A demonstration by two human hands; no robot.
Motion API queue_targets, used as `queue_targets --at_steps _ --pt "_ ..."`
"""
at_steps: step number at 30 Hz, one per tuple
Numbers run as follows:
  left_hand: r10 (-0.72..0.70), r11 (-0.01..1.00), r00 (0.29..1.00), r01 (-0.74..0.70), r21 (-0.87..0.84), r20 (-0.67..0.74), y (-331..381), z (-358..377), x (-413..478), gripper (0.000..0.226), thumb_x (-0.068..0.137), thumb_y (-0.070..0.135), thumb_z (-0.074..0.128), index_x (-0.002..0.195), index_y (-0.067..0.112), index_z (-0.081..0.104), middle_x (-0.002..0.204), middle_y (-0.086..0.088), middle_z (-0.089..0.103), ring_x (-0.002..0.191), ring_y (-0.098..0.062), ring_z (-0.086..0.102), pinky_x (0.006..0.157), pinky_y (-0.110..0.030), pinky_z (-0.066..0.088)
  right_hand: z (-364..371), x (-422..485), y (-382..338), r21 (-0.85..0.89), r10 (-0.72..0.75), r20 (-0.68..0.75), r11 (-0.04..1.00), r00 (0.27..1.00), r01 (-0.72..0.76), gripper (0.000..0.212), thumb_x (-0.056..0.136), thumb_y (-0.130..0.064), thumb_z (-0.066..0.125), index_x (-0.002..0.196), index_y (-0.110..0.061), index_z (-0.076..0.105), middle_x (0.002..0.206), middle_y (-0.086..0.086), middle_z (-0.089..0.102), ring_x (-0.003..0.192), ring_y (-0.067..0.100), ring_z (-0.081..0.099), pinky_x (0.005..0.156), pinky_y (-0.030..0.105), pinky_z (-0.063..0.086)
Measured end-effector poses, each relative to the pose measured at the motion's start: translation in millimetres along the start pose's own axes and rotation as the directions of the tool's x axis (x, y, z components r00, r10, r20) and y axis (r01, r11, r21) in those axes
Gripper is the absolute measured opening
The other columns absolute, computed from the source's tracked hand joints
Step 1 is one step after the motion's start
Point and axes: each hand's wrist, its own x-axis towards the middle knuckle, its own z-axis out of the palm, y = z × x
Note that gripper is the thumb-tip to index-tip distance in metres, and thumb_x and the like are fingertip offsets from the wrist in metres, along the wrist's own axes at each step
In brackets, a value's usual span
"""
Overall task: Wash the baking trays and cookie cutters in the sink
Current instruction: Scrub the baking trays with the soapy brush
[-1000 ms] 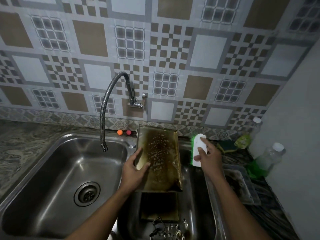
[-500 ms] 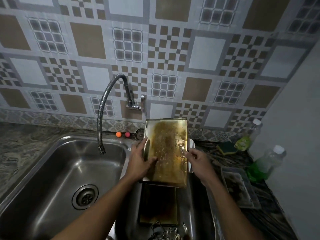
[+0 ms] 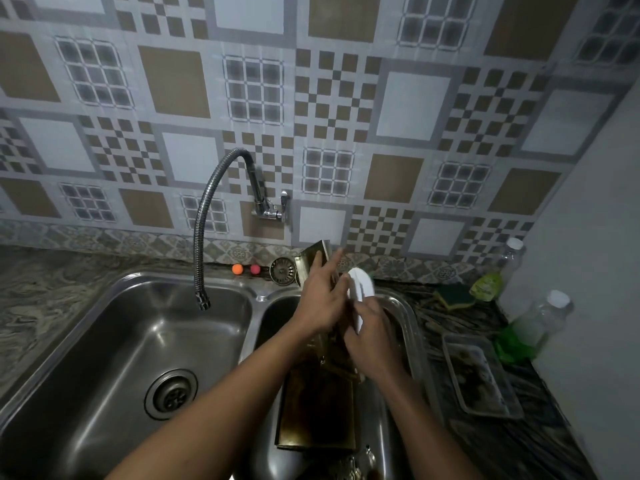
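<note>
A greasy baking tray [image 3: 313, 259] stands almost edge-on over the right basin [image 3: 403, 306]. My left hand [image 3: 322, 299] holds it near the top, fingers stretched along its back and thumb at its edge. My right hand [image 3: 370, 337] grips a white scrubbing brush [image 3: 360, 292] against the tray's other face. A second dark tray [image 3: 318, 414] lies flat in the basin below. Metal cookie cutters [image 3: 353, 467] show at the bottom edge. A third dirty tray [image 3: 481, 379] sits on the counter to the right.
The left basin [image 3: 114, 341] has a drain, with the flexible tap spout [image 3: 202, 299] hanging above it. A sink strainer [image 3: 282, 270] and two small balls [image 3: 246, 269] sit behind the basins. A green sponge [image 3: 453, 296] and soap bottles [image 3: 526, 327] stand at right by the wall.
The tray has turned from facing me to nearly edge-on. My right hand came in from the right with the brush and now holds it against the tray.
</note>
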Motion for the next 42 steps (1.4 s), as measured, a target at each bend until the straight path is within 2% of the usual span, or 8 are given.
queue_targets --at_steps 5,9,12,17,20,27,37,42 --pt "-0.033 0.989 0.985 0.007 -0.151 -0.171 -9 -1 -6 0.057 0.1 0.021 0.049 0.153 0.031 0.029 0.148 0.0 0.045 0.13 -0.007 0.044 0.11 -0.035 0.04 1 -2 -12 0.039 -0.052 0.023 0.998 0.998 0.051 0.037 0.082 -0.046 0.06 0.112 -0.025 0.065 0.123 -0.014 0.053 0.102 0.006 0.058 0.078 0.028 0.054" --pt "-0.069 0.971 0.974 0.016 -0.24 -0.215 -27 -13 -5 0.068 0.096 0.007 0.051 0.15 0.043 0.029 0.149 0.007 0.046 0.134 -0.01 0.046 0.111 -0.043 0.043 -14 3 -3 0.154 0.026 -0.108 0.988 0.994 -0.009 0.015 0.084 -0.021 0.069 0.093 -0.027 0.059 0.1 -0.006 0.06 0.091 0.005 0.058 0.07 0.01 0.043" --pt "-0.11 0.964 0.973 0.054 -0.262 -0.203 -44 -21 -8 0.065 0.097 0.001 0.048 0.149 0.037 0.034 0.149 0.004 0.045 0.135 -0.011 0.045 0.113 -0.043 0.04 -36 8 35 0.121 0.11 -0.163 0.988 0.98 -0.091 0.019 0.09 -0.018 0.061 0.1 -0.027 0.049 0.102 -0.004 0.057 0.093 0.015 0.056 0.074 0.029 0.045" --pt "-0.169 0.955 0.958 0.1 -0.281 -0.233 -75 -24 -20 0.048 0.096 0.003 0.055 0.137 0.028 0.051 0.125 0.009 0.058 0.119 -0.017 0.059 0.104 -0.039 0.048 -82 -14 129 -0.024 0.261 -0.24 0.961 0.935 -0.274 0.025 0.094 -0.011 0.057 0.119 -0.008 0.056 0.119 0.014 0.06 0.107 0.031 0.057 0.083 0.029 0.04" --pt "-0.207 0.946 0.946 0.128 -0.299 -0.249 -95 -20 -24 0.041 0.096 0.009 0.058 0.123 0.04 0.06 0.125 0.002 0.063 0.115 -0.019 0.062 0.101 -0.049 0.05 -107 -33 169 -0.083 0.354 -0.301 0.915 0.885 -0.394 0.029 0.094 -0.013 0.06 0.121 -0.004 0.062 0.122 0.02 0.063 0.11 0.037 0.059 0.092 0.038 0.045" --pt "-0.369 0.85 0.919 0.275 -0.45 -0.137 -112 -11 -30 0.066 0.092 0.006 0.064 0.122 0.063 0.052 0.137 0.0 0.057 0.108 -0.023 0.062 0.092 -0.06 0.052 -118 -57 206 -0.128 0.461 -0.232 0.858 0.856 -0.497 0.028 0.093 -0.008 0.062 0.117 0.004 0.067 0.12 0.025 0.064 0.109 0.038 0.061 0.09 0.029 0.041" --pt "-0.299 0.883 0.938 0.203 -0.423 -0.174 -111 -16 -34 0.055 0.099 0.01 0.053 0.123 0.06 0.054 0.14 0.003 0.056 0.128 -0.014 0.053 0.111 -0.047 0.041 -127 -42 170 -0.001 0.459 -0.343 0.872 0.82 -0.489 0.03 0.094 -0.011 0.06 0.121 0.001 0.066 0.125 0.022 0.062 0.113 0.037 0.058 0.096 0.033 0.042" --pt "-0.244 0.915 0.955 0.17 -0.366 -0.168 -92 -12 -30 0.043 0.102 0.008 0.047 0.14 0.027 0.05 0.14 0.003 0.052 0.131 -0.016 0.05 0.108 -0.02 0.038 -125 2 107 0.128 0.381 -0.388 0.924 0.839 -0.36 0.028 0.094 -0.016 0.062 0.119 -0.005 0.068 0.124 0.012 0.065 0.114 0.028 0.059 0.094 0.026 0.04"
